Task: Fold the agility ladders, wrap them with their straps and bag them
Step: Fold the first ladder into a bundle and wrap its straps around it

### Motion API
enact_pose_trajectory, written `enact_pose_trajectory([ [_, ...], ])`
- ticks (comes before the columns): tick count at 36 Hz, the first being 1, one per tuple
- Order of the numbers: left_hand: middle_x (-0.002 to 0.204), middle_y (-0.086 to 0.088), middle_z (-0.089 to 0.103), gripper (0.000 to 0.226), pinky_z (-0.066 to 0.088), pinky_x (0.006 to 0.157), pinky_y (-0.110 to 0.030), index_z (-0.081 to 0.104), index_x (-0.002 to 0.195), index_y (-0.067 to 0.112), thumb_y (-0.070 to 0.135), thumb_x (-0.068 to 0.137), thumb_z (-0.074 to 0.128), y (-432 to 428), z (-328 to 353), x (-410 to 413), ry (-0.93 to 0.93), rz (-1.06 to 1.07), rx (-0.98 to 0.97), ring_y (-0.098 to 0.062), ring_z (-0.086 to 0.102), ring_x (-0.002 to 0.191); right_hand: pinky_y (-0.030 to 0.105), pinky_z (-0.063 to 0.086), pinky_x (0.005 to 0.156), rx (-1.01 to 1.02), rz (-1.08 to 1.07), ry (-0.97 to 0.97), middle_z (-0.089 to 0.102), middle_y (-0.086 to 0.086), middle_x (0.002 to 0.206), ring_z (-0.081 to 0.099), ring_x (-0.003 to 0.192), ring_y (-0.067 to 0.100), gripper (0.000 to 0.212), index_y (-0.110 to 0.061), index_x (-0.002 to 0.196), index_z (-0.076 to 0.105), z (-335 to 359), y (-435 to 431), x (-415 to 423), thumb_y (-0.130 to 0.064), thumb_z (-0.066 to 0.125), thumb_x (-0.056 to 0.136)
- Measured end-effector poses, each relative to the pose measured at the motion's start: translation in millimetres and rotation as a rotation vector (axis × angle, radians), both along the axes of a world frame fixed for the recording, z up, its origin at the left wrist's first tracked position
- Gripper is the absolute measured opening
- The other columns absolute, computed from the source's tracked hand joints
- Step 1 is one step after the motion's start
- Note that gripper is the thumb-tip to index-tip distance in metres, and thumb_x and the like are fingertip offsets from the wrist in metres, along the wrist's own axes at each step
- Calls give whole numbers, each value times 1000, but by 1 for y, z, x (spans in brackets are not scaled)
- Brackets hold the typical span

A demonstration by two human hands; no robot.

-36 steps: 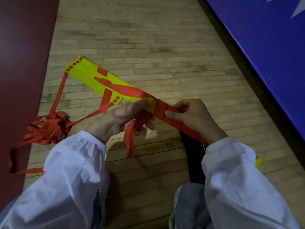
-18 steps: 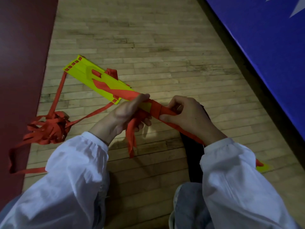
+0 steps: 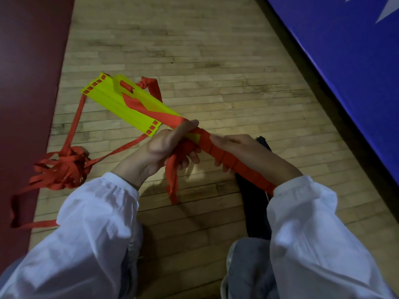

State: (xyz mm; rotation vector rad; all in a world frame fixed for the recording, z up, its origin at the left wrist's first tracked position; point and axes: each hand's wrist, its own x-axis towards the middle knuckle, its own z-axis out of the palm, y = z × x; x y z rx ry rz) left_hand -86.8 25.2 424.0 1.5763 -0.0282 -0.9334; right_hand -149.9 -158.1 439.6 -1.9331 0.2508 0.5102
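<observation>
Yellow plastic, the folded ladder (image 3: 108,97) points toward ten o'clock. Your right hand (image 3: 248,152) clamps its wrapped end steady; your left hand (image 3: 159,147), close beside, grips the red strap (image 3: 171,182), likely keeping the winding tight.

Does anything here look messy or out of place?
Yes. A tangled heap of red strap lies loose on the wooden floor at the left, one loop trailing onto the dark red surface. The yellow rungs sit fanned unevenly at their far end, and only the near end, gripped by the left hand and right hand, is wrapped.
</observation>
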Motion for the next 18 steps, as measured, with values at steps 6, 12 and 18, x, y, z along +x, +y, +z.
enact_pose_trajectory([
  [6,70,-12,64,60,45,39,-20,63,91,2,60,87,46,3,7,1,92,-26,-31,-18,55,42,31,52,65,-32,-52,-84,73,5,81,66,65,12,43,-13,99,68,-3,3,1,-53,57,88],
  [12,63,-13,66,74,45,39,-21,63,82,-1,71,68,49,9,5,0,83,-69,95,-17,58,44,16,47,60,-108,-110,-149,68,-2,89,63,70,0,37,-18,102,64,-5,0,1,-50,66,83],
  [18,67,-15,65,57,46,38,-21,62,86,-3,52,86,50,9,4,-1,26,-40,3,-15,58,44,26,49,72,-186,-140,-117,66,-4,97,63,89,10,42,-23,101,63,-6,1,3,-57,69,77],
])
